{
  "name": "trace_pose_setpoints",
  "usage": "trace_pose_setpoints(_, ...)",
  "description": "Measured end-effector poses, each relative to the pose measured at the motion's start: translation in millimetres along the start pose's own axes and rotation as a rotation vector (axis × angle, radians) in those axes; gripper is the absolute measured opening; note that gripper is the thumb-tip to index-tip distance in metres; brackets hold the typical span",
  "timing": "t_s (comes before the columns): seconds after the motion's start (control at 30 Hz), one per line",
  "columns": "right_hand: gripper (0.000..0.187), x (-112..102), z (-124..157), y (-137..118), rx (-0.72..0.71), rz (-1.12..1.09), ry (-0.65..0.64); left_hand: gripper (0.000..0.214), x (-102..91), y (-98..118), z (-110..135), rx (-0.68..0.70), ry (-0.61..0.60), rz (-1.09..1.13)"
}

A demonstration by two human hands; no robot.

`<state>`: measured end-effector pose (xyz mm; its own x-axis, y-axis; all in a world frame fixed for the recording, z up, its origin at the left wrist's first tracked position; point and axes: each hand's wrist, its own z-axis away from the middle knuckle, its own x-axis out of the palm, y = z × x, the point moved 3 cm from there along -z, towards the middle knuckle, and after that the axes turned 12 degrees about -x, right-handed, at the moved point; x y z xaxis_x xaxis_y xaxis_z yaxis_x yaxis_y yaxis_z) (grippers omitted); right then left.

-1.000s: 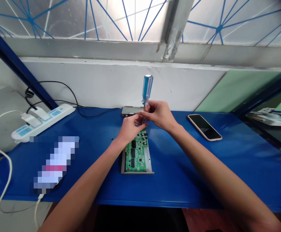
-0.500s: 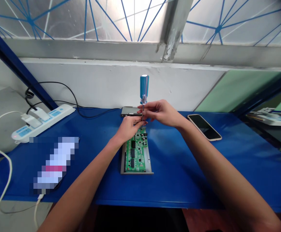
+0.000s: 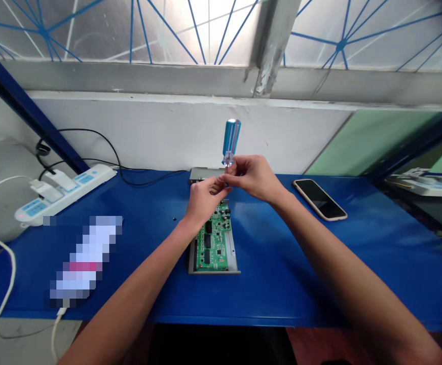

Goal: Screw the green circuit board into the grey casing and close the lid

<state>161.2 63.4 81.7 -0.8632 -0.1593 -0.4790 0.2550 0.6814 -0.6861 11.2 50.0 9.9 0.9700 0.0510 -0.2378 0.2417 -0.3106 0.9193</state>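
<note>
A screwdriver (image 3: 231,137) with a clear-and-blue handle stands nearly upright, its top leaning slightly right. My right hand (image 3: 253,176) is closed around its shaft just below the handle. My left hand (image 3: 207,198) pinches close to the screwdriver's lower end, touching the right fingertips; what lies between its fingers is hidden. Below both hands a green circuit board (image 3: 217,243) sits in a grey metal tray (image 3: 235,261), its far end covered by my left hand. The screwdriver's tip is concealed by my fingers.
A flat metal case (image 3: 200,174) lies behind my hands against the wall. One phone (image 3: 320,199) rests at right, and a blurred-out phone (image 3: 87,258) with a cable at left. A power strip (image 3: 69,192) stands far left. A tiny dark piece (image 3: 174,219) lies left of the board.
The screwdriver has tilted to the right, and my right fingers have closed in below its handle. My left hand has risen slightly off the board. A tiny dark piece now shows on the table.
</note>
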Motion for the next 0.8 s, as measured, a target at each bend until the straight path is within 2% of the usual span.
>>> trace_pose_setpoints(0.07, 0.017, 1.3, 0.2, -2.2, -0.001, 0.046, 0.006, 0.015, -0.2, -0.3, -0.8, -0.004, -0.008, -0.007)
trace_pose_setpoints(0.17, 0.014, 2.1, -0.3, -4.4, -0.013, 0.074, -0.056, 0.018, -1.5, 1.0, -2.0, 0.001, -0.022, -0.051)
trace_pose_setpoints(0.33, 0.021, 0.2, -1.1, -3.2, 0.047, -0.048, -0.154, 0.018, -3.1, 4.8, -3.0, 0.014, -0.107, -0.08)
trace_pose_setpoints(0.53, 0.018, -1.5, -0.6, 0.2, 0.033, -0.029, -0.056, 0.018, -2.0, 6.8, -3.0, 0.04, -0.195, -0.077)
trace_pose_setpoints(0.67, 0.019, 2.3, 0.5, -0.5, -0.011, 0.031, 0.022, 0.016, -1.3, 5.8, -1.5, 0.034, -0.075, -0.152)
trace_pose_setpoints(0.8, 0.03, 6.4, 1.3, -2.3, -0.032, 0.085, 0.098, 0.018, -0.6, 3.8, 1.0, 0.013, 0.017, -0.144)
